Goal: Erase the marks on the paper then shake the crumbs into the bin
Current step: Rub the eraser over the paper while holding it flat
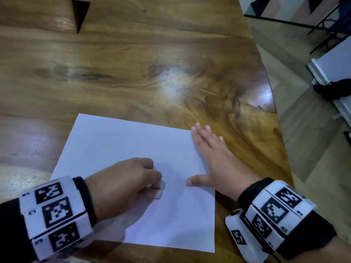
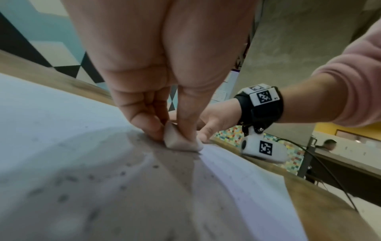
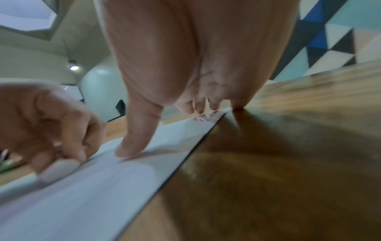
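A white sheet of paper lies on the wooden table. My left hand pinches a small white eraser and presses it onto the middle of the sheet; the left wrist view shows the eraser between thumb and fingers, with dark crumbs scattered on the paper. My right hand lies flat with spread fingers across the sheet's right edge, its thumb on the paper. No bin is in view.
The table's curved right edge runs close to my right hand, with floor beyond it. Black metal furniture legs and a dark object stand on the floor at far right. A dark triangular shape sits at the table's far left.
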`<state>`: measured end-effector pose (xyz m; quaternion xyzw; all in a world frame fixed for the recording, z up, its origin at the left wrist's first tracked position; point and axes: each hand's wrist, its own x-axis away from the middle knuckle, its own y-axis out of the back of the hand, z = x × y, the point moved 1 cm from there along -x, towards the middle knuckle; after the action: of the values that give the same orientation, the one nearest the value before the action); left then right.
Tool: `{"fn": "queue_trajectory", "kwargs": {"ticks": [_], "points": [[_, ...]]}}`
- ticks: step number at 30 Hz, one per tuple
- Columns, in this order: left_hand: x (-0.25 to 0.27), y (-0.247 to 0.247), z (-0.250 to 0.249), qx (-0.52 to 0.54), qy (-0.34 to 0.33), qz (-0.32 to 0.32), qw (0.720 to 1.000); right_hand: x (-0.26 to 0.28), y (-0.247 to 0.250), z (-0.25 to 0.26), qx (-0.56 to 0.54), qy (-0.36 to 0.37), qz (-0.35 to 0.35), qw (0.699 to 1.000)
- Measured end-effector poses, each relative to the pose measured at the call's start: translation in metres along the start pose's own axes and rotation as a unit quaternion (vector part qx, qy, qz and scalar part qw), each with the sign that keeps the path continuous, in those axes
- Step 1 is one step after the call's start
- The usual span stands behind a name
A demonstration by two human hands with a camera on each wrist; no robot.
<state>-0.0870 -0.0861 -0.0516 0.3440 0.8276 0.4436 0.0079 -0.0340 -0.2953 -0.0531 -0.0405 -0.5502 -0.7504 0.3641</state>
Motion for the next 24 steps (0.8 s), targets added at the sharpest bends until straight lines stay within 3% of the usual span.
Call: {"fn": "queue_trajectory", "kwargs": {"ticks": [7,10,13,16,20,22,24], "points": [[-0.021,0.017,-0.005,0.007,0.009,-0.047,0.999,0.015,-0.003,-0.015,0.008,-0.024,0.010,1.000],[-0.055,0.033,-0.010,-0.030,0.063,-0.126,0.990,0.014,-0.003,-0.014,0.018,-0.028,0.014,0.999],[-0.087,0.035,-0.014,-0.023,0.117,-0.156,0.981,0.015,-0.004,-0.013,0.025,-0.032,0.021,0.999],[-0.093,0.025,-0.018,-0.009,0.135,-0.165,0.977,0.015,-0.003,-0.012,0.026,-0.034,0.022,0.999],[-0.073,0.008,-0.027,-0.032,0.048,-0.097,0.994,0.014,-0.003,-0.012,0.031,-0.035,0.023,0.999],[-0.077,0.014,-0.025,-0.032,0.059,-0.089,0.994,0.015,-0.003,-0.012,0.030,-0.034,0.020,0.999],[-0.090,0.025,-0.021,-0.018,0.093,-0.126,0.987,0.015,-0.003,-0.011,0.028,-0.033,0.020,0.999]]}}
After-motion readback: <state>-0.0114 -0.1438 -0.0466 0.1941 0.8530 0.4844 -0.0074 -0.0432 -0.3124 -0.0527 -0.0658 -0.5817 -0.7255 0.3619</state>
